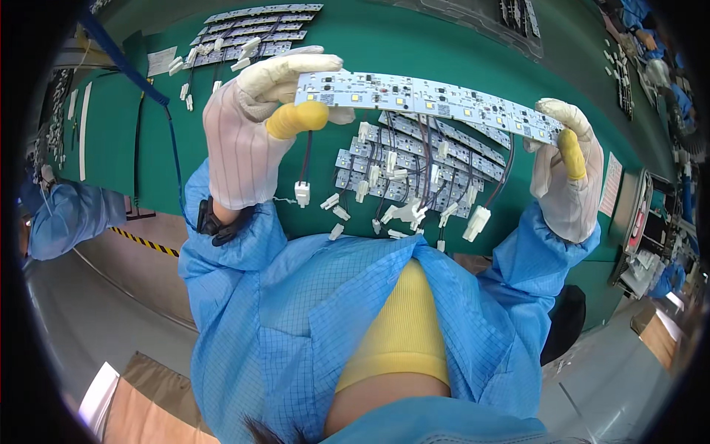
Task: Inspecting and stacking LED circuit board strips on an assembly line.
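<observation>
At ten o'clock, the left hand, in a striped white fabric glove with yellow-tipped thumb, pinches one end of a long, white, slightly curved circuit board at one o'clock; the similarly gloved right hand, past two o'clock, grips the other, above overlapping white boards.

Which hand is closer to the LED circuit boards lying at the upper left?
Left. The left hand is just this side of those LED circuit boards; the right hand is well off to their right.
</observation>
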Demonstrator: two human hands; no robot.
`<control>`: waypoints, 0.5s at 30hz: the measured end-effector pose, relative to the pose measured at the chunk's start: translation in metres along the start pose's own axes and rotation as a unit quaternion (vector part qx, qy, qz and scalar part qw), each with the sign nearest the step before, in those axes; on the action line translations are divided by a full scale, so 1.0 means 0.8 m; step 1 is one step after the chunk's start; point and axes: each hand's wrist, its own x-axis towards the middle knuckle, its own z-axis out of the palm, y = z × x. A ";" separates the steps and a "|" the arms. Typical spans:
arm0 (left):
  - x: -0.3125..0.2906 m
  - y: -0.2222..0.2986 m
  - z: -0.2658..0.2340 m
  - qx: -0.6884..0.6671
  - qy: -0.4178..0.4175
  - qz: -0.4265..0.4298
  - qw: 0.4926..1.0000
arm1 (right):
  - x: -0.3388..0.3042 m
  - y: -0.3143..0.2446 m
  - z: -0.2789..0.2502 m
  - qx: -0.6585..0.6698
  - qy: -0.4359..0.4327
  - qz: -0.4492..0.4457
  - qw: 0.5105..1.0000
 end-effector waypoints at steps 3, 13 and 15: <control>0.002 -0.008 0.001 -0.042 0.001 0.061 0.997 | -0.002 -0.012 0.007 -0.040 0.049 0.080 0.995; -0.001 -0.004 -0.005 0.010 0.048 0.020 0.999 | 0.001 -0.015 0.013 -0.016 0.014 0.063 0.998; 0.001 -0.003 -0.009 0.021 0.029 0.020 0.999 | 0.002 -0.022 0.010 -0.019 0.006 0.088 0.996</control>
